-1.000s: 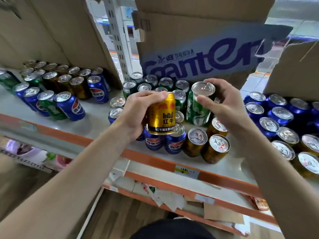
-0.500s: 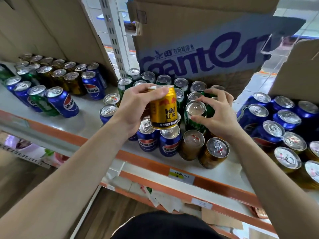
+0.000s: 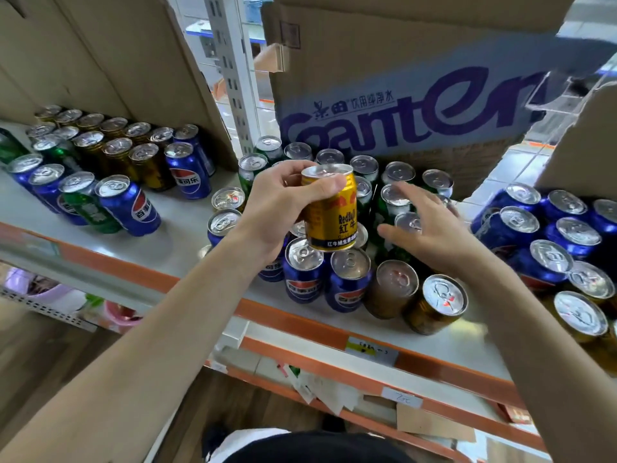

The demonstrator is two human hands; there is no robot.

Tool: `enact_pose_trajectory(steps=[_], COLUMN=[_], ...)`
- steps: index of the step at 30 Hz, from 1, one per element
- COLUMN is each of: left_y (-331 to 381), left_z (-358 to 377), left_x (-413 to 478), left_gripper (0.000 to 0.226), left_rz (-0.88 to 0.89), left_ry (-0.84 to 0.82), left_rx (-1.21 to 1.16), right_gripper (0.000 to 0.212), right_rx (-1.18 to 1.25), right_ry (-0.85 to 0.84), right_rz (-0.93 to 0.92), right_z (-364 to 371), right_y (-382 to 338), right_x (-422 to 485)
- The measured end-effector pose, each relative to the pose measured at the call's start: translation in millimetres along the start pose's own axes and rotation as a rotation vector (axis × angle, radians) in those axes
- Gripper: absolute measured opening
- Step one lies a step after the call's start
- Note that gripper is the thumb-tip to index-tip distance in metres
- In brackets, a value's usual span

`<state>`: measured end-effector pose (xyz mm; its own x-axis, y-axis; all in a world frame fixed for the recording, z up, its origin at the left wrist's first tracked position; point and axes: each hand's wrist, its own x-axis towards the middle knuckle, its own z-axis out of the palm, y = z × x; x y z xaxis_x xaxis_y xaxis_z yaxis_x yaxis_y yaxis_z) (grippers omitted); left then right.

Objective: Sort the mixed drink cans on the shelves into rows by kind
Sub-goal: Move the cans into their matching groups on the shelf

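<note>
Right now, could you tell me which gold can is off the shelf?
The Red Bull can gripped in the left hand, above the blue cans; the other gold cans stand on the shelf.

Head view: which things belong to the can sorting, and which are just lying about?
Job: gold Red Bull can in left hand; right hand; blue Pepsi cans; green cans; gold cans; shelf.
Lying about: Ganten carton; paper scraps; price tag.

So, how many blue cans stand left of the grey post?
5 blue cans: two at the far left, one in front beside a green can, two at the right end. Others may be hidden.
</note>
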<state>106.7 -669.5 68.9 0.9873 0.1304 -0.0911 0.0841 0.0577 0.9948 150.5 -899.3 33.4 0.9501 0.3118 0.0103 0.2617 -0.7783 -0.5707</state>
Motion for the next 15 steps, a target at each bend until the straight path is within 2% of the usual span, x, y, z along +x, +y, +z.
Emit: enact_pose_trajectory(steps=[4, 10, 15], left_y=[5.4, 14.9, 17.7], left_z=[-34.6, -129.8, -226.0], left_x=[3.9, 2.8, -5.2], left_gripper=[0.056, 0.063, 0.051], left_rz=[0.029, 0.052, 0.06], left_ry=[0.016, 0.085, 0.178], left_rx=[-0.035, -0.024, 0.067], right_gripper=[0.061, 0.056, 0.05], right_rx=[0.087, 0.123, 0.145], right_ry=[0.012, 0.016, 0.012], right_rz=[-0.121, -0.187, -0.266], right_z=[8.9, 52.8, 107.5], right_y=[-49.1, -130.7, -206.4], right_x=[6.9, 29.0, 50.3])
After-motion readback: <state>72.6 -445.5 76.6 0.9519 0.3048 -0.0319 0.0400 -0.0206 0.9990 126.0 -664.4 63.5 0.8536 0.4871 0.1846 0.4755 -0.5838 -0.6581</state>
